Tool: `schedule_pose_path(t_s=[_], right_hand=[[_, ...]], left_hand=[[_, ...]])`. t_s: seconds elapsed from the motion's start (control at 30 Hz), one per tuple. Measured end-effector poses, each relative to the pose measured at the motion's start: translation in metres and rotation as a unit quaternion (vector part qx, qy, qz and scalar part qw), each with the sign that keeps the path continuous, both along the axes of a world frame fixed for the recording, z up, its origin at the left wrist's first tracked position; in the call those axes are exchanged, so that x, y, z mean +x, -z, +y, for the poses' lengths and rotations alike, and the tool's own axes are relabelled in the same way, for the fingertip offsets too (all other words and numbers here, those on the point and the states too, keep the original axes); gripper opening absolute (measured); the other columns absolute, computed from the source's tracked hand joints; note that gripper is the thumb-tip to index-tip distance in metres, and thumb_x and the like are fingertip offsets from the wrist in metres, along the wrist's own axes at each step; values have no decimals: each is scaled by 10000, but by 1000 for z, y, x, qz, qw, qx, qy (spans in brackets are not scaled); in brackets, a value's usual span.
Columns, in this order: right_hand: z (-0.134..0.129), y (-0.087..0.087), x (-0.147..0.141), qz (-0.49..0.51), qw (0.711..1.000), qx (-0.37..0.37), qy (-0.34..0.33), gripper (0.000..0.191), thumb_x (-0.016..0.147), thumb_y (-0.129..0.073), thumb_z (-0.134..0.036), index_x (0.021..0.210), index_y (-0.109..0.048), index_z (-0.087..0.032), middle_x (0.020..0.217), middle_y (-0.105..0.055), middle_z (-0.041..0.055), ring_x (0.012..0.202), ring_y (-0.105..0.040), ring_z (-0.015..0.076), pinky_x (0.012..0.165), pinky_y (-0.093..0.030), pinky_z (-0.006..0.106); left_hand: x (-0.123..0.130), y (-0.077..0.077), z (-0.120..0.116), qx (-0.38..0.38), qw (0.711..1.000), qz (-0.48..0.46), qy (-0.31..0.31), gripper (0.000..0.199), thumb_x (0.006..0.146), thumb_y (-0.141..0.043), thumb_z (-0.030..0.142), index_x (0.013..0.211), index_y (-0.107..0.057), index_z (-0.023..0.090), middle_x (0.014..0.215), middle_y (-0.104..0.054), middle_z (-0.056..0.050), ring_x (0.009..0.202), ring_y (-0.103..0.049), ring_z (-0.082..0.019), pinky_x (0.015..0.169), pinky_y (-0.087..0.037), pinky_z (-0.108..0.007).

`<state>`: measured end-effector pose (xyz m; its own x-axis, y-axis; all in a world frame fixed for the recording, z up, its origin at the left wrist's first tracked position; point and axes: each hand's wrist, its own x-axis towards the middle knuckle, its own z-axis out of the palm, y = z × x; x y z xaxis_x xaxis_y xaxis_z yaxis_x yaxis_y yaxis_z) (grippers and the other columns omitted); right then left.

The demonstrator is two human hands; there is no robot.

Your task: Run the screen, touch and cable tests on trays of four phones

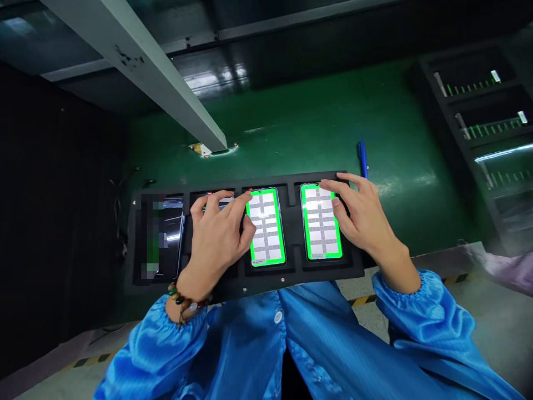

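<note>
Neatly slotted into a black tray (296,222) on a green worktop (291,139), phones lie in a row before a person in blue sleeves. At far left, a dark phone (171,247) shows a glossy face, partly masked by pixelation. Next, the left hand (219,233) arches over a mostly hidden slot, its grip spread and pinching nothing, index finger at the upper left corner of the central phone (268,228). A stray thumb there could trigger an unwanted input; a sideways nudge could unseat the handset. Its screen glows, a bright green border framing white panels split by grey bars, with a small label at the foot. The right phone (320,222) looks alike. At its upper right corner is the right hand (366,214), grip also spread; whether the fingertips press or merely rest cannot be told. Overlapping fingers could smudge the glass. Just beyond the knuckles, a blue pen (362,157) could be knocked rolling by a careless shift.
</note>
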<state>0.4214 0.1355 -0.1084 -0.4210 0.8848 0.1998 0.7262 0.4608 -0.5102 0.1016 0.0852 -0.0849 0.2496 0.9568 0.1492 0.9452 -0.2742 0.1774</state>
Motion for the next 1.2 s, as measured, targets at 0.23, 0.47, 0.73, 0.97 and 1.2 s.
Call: schedule_pose_path(t_s=[0.23,0.47,0.73,0.97,1.2], right_hand=[[-2,3,-5,13,1000,0,-15,430,1119,-449,-286,1496,-652,-260,1433,-766,105,1489,-563,369,1187,-466,617],[-29,1,1,-4,999,21,-34,467,1098,-482,-231,1542,-619,-278,1379,-772,113,1433,-596,370,1180,-470,630],[-51,4,3,-7,1000,22,-12,421,1112,-487,-263,1503,-642,-261,1394,-758,123,1445,-599,365,1150,-491,594],[-15,7,-8,-20,1000,12,-2,476,1091,-434,-232,1524,-632,-223,1440,-750,117,1496,-543,380,1188,-449,611],[-45,7,1,-20,999,25,-19,491,1074,-461,-196,1533,-631,-237,1407,-751,126,1441,-581,381,1161,-478,615]], left_hand=[[7,4,3,-12,999,-19,29,466,1007,-533,222,1455,-660,228,1248,-822,-93,1343,-614,-398,1191,-316,-628],[-1,4,-11,-2,995,-5,95,496,989,-545,225,1476,-634,225,1384,-794,-62,1316,-630,-375,1205,-326,-594],[-5,5,-14,-3,992,3,125,467,1011,-516,250,1451,-658,182,1313,-810,-94,1313,-636,-364,1241,-344,-592],[-1,9,13,1,995,3,103,476,1046,-468,275,1463,-665,155,1324,-801,-115,1358,-617,-371,1297,-315,-614],[-4,7,-17,21,990,16,135,468,1003,-533,237,1445,-661,155,1325,-806,-118,1304,-654,-370,1250,-371,-593]])
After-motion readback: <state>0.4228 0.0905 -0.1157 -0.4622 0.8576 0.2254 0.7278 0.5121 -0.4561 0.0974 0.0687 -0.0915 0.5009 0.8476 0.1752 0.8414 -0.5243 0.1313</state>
